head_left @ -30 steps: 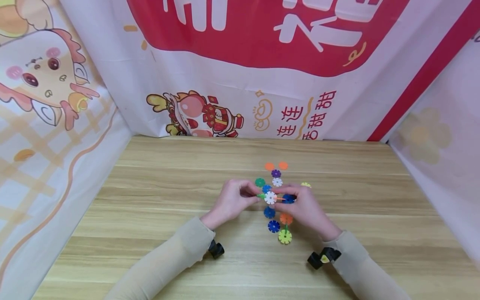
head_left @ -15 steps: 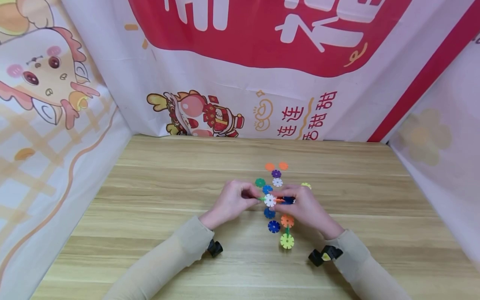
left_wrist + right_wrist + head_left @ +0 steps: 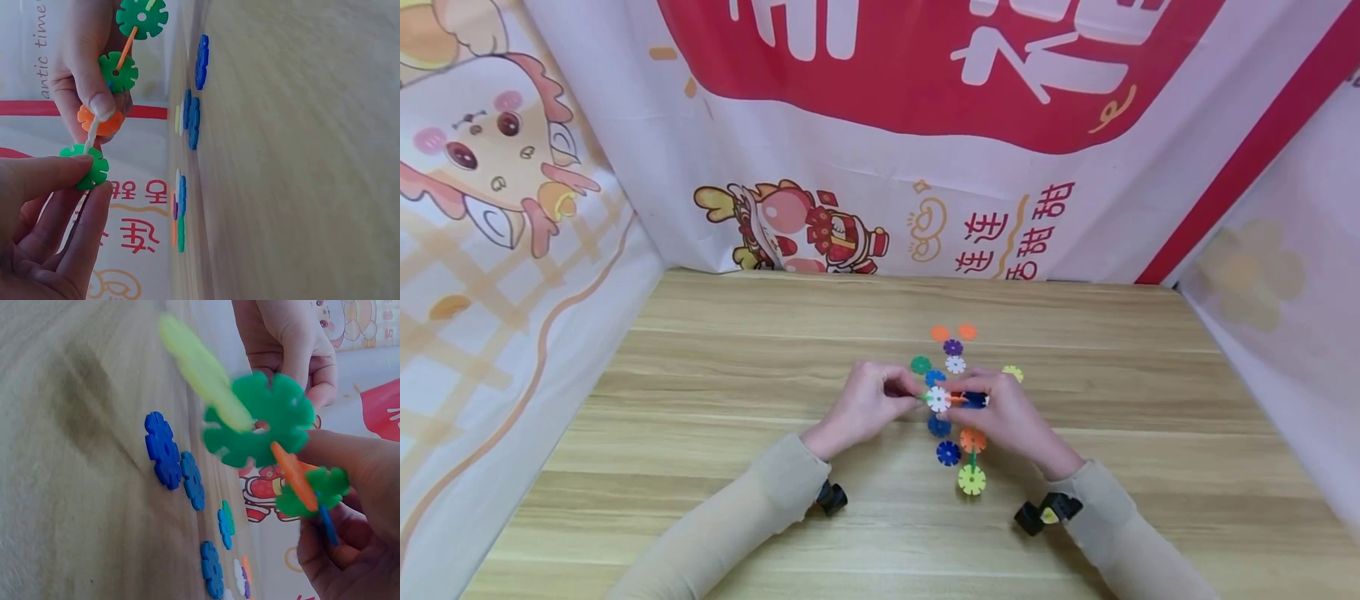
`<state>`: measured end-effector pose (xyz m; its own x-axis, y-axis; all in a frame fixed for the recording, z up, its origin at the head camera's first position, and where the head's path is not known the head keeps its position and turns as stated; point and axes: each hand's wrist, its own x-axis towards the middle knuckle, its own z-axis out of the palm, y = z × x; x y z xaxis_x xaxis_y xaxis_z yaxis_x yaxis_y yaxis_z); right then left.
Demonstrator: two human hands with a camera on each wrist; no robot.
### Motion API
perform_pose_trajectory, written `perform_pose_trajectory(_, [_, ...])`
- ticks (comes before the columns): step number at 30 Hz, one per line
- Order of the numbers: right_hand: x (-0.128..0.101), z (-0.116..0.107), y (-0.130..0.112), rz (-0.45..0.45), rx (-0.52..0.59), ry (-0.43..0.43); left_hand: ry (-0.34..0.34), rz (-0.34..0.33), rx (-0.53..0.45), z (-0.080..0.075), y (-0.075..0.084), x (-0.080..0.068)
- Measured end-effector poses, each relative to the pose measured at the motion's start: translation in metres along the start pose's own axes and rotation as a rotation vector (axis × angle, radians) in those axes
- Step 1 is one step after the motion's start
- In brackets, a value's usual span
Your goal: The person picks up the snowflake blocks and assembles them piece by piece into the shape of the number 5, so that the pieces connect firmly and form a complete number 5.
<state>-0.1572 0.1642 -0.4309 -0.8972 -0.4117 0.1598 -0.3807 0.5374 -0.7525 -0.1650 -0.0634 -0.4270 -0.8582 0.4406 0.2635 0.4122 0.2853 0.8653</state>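
Head overhead; wrists close, table-level.

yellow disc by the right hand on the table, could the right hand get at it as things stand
Probably not at once: the right hand grips the disc chain, so its fingers are taken. The yellow disc lies bare on the table just beyond the knuckles, nothing covering it.
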Motion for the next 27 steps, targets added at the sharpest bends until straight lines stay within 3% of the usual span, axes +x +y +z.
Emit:
perform_pose_trajectory(7, [0.0, 0.001, 0.004, 0.122, 0.115, 0.021, 0.03, -0.071, 0.006, 0.0, 0.003, 0.002])
perform_pose_trajectory(13, [0.001, -0.001, 0.001, 0.17, 0.192, 0.031, 0.039, -0.081, -0.005, 0.0, 0.002, 0.005])
perform_pose_trajectory(20, [-0.003, -0.012, -0.022, 0.179, 0.203, 0.024, -0.065, -0.105, -0.064, -0.009, -0.002, 0.011])
perform_pose_trajectory(23, [-0.005, -0.018, -0.025, 0.199, 0.197, 0.032, -0.071, -0.119, -0.033, -0.017, -0.008, 0.019])
perform_pose_trajectory(27, [-0.005, -0.017, -0.006, 0.221, 0.177, 0.045, -0.053, -0.131, 0.066, -0.022, -0.019, 0.035])
